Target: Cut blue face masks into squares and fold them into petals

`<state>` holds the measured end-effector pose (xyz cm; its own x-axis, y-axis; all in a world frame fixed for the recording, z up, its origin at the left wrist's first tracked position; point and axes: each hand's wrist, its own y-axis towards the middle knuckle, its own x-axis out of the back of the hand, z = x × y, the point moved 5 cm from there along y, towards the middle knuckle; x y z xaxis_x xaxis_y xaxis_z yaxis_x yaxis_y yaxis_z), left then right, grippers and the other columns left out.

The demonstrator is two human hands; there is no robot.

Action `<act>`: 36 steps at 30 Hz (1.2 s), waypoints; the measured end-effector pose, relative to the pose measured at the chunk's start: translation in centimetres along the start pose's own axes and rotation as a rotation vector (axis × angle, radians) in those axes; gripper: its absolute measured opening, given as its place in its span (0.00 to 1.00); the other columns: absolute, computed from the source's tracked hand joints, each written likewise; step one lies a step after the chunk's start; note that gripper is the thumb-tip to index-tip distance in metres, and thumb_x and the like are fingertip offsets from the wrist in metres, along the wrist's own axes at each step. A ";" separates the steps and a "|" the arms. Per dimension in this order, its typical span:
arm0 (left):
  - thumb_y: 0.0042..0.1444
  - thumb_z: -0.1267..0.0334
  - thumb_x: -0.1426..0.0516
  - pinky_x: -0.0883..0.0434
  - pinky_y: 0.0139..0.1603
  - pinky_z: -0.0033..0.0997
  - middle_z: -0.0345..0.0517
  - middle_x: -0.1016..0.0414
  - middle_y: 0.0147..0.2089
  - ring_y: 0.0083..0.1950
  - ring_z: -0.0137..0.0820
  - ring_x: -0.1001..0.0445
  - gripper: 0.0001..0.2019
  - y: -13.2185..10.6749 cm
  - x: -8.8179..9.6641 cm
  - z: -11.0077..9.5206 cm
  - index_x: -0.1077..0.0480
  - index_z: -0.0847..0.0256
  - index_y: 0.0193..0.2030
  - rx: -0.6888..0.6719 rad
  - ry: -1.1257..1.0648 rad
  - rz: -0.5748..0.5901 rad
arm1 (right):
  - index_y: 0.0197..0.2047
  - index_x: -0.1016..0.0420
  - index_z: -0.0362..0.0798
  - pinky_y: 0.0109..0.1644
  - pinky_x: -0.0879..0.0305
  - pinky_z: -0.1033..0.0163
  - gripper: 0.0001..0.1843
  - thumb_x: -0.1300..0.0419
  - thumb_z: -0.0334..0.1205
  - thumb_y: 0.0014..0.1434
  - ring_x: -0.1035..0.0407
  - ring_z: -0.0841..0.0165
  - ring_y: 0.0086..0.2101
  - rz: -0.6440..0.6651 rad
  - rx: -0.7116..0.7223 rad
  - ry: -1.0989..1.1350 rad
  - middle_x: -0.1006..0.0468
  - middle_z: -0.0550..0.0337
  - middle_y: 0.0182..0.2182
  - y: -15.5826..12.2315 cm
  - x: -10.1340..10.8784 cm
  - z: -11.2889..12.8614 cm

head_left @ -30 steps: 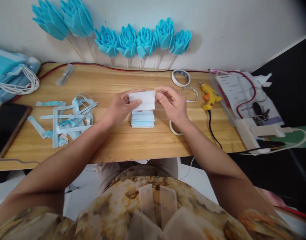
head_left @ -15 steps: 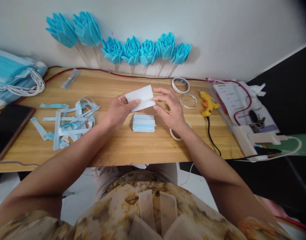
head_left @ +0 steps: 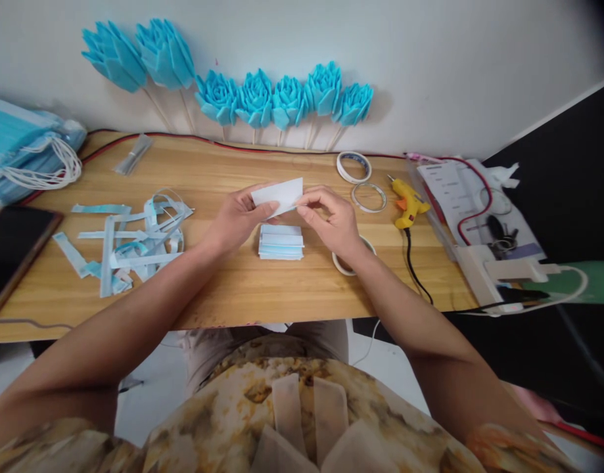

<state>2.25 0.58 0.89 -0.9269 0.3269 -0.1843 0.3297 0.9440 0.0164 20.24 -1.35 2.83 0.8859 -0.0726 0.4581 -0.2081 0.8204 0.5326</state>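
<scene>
Head view: white rectangular sheet point(head_left: 280, 194) held above the middle of the worktop point(head_left: 223, 289), just behind a small stack of pale blue folded pieces point(head_left: 280, 244). Left hand point(head_left: 238, 220) grasping the sheet's left end, thumb on top; right hand point(head_left: 332, 219) pinching its right edge near the lower corner. Trimmed blue strips point(head_left: 107, 253) heaped toward the worktop's left edge, black smartphone point(head_left: 18, 253) at its front left corner. Yellow glue gun point(head_left: 407, 206) near the right edge. Seven blue flowers point(head_left: 255, 98) on sticks lean on the wall point(head_left: 430, 79) along the back edge
</scene>
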 end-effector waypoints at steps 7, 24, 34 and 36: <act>0.53 0.52 0.31 0.19 0.45 0.39 0.50 0.16 0.48 0.47 0.40 0.17 0.23 0.1 -0.1 0.1 0.21 0.61 0.52 -0.011 -0.001 0.026 | 0.34 0.22 0.53 0.43 0.27 0.58 0.03 0.37 0.38 0.61 0.25 0.67 0.36 -0.050 -0.012 0.028 0.18 0.61 0.34 -0.1 -0.1 0.0; 0.50 0.60 0.29 0.21 0.42 0.35 0.47 0.16 0.43 0.39 0.38 0.17 0.29 0.2 0.5 -0.1 0.24 0.59 0.61 -0.010 0.210 -0.019 | 0.32 0.23 0.52 0.42 0.28 0.58 0.05 0.37 0.37 0.60 0.26 0.67 0.34 -0.063 -0.028 0.024 0.19 0.61 0.32 0.0 -0.2 -0.2; 0.51 0.61 0.29 0.18 0.46 0.39 0.52 0.19 0.57 0.43 0.39 0.16 0.28 -0.2 0.3 -0.5 0.24 0.61 0.60 -0.019 0.185 -0.036 | 0.57 0.26 0.57 0.46 0.23 0.58 0.22 0.32 0.45 0.59 0.24 0.66 0.40 -0.019 -0.158 0.185 0.19 0.62 0.40 -0.4 -0.8 -1.6; 0.52 0.61 0.30 0.19 0.47 0.39 0.52 0.20 0.59 0.45 0.39 0.16 0.28 -0.2 0.2 -0.5 0.24 0.60 0.61 -0.024 0.215 -0.031 | 0.65 0.32 0.59 0.45 0.22 0.58 0.32 0.31 0.47 0.58 0.24 0.65 0.41 0.028 -0.188 0.215 0.19 0.61 0.42 -0.5 -1.1 -2.0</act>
<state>1.95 0.44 1.34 -0.9542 0.2979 0.0286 0.2988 0.9536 0.0374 20.24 -0.52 0.66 0.9528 0.0568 0.2982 -0.1706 0.9127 0.3712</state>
